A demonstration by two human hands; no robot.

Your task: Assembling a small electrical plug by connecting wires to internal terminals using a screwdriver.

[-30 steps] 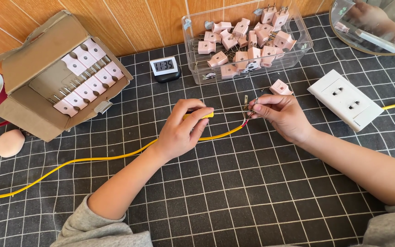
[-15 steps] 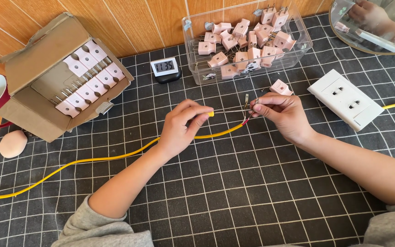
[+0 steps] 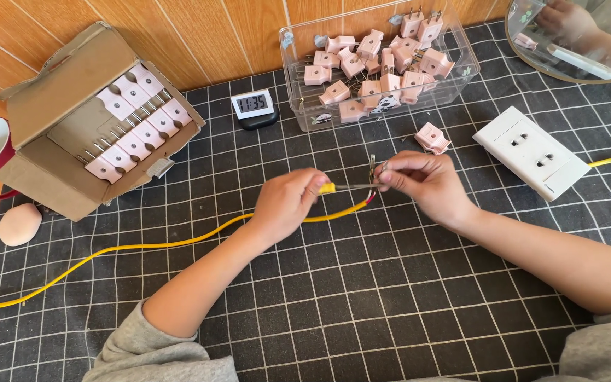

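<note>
Left hand fingers grip yellow cable; right hand fingers pinch its bare wires. Far: clear tub of pink plugs; left cardboard box holds rows.

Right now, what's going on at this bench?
A person is working bare-handed on a yellow cable over a black grid mat. The left hand grips the cable near its end, while the right hand pinches the stripped wire ends between its fingertips. A loose pink plug lies just beyond the right hand, next to a white wall socket. More pink plugs fill the clear plastic bin and the cardboard box.
</note>
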